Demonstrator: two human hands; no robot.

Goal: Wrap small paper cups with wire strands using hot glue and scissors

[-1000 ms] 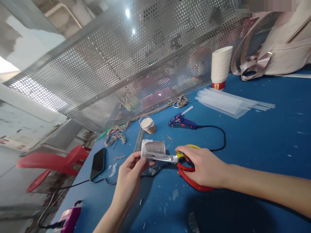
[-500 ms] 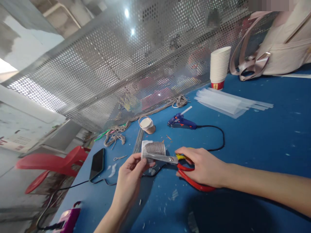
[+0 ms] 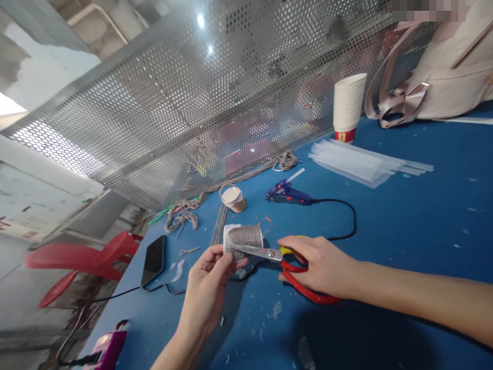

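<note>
Gripping scissors (image 3: 270, 253), wrapped cylinder (image 3: 248, 236) partly hidden

1 red chair (image 3: 92, 254) and 1 perforated metal screen (image 3: 162, 97) flank the blue table (image 3: 408, 231).

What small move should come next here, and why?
I'd probably ease the left hand's thumb back slightly before the scissors close: the right hand holds them with the blades reaching across the cord-wrapped cup, and their tips look close to that thumb.
</note>
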